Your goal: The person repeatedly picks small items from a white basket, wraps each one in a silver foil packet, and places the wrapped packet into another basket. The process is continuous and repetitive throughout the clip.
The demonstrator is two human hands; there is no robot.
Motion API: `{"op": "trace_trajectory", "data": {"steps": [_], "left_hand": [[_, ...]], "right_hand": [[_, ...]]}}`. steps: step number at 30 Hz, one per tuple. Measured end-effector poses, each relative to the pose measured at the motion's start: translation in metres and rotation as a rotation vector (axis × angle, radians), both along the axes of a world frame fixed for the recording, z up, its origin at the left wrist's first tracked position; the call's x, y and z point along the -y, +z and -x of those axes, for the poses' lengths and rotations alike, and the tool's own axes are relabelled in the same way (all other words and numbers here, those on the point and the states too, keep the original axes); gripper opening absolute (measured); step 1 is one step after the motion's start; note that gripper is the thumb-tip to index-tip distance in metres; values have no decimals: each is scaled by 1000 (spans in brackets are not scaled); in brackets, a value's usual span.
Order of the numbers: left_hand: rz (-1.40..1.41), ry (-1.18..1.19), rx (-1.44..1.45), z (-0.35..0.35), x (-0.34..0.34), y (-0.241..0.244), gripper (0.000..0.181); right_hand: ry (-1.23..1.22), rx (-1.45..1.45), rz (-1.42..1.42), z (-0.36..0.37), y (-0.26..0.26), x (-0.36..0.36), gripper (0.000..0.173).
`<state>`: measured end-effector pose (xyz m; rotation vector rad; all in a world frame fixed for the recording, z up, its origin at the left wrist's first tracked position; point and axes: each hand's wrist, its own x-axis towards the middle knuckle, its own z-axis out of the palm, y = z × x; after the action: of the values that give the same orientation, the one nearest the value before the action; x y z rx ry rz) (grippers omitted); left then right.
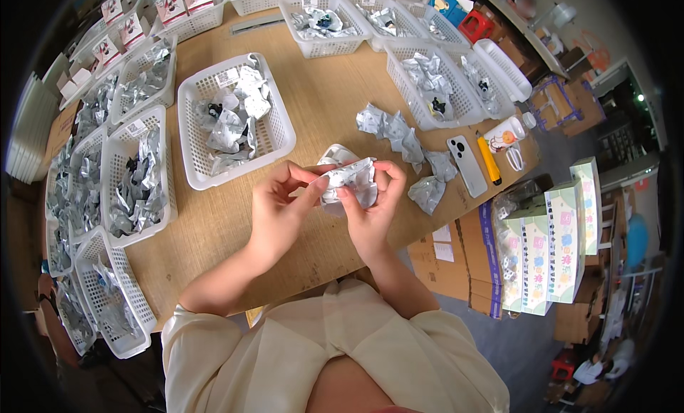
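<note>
Both of my hands hold one silver foil packet (357, 179) above the front part of the table. My left hand (280, 199) pinches its left end between thumb and fingers. On the other side, my right hand (377, 212) grips the packet with the thumb across its front. What the foil contains is hidden. Just behind the packet sits a small white plastic container (336, 153), partly covered by it. Several crumpled foil packets (398, 132) lie on the table to the right of my hands. A white perforated basket (286, 130) with foil packets and small dark pieces stands to the left.
More white baskets with foil packets line the left (170, 199) and far right (393, 71) of the wooden table (214, 269). Near the right edge lie a smartphone (468, 167), a yellow utility knife (487, 157), a bottle (505, 135) and a white cable (515, 157). Cartons (454, 258) stand beyond that edge.
</note>
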<state>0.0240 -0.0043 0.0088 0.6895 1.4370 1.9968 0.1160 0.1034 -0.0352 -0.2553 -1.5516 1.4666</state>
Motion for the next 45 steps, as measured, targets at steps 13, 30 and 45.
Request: {"op": "trace_trajectory", "data": {"steps": [13,30,45], "left_hand": [[29,-13,-125,4,-10,-4,20],[102,514,-486,135,43,12,14],[432,494,-852,148,48,-8,11]], "right_hand": [[234,58,296,-10,9,-7,45],[-616,627,-734,-49,-17,-100,39],[-175,521,-910,79,45,-54,21]]}}
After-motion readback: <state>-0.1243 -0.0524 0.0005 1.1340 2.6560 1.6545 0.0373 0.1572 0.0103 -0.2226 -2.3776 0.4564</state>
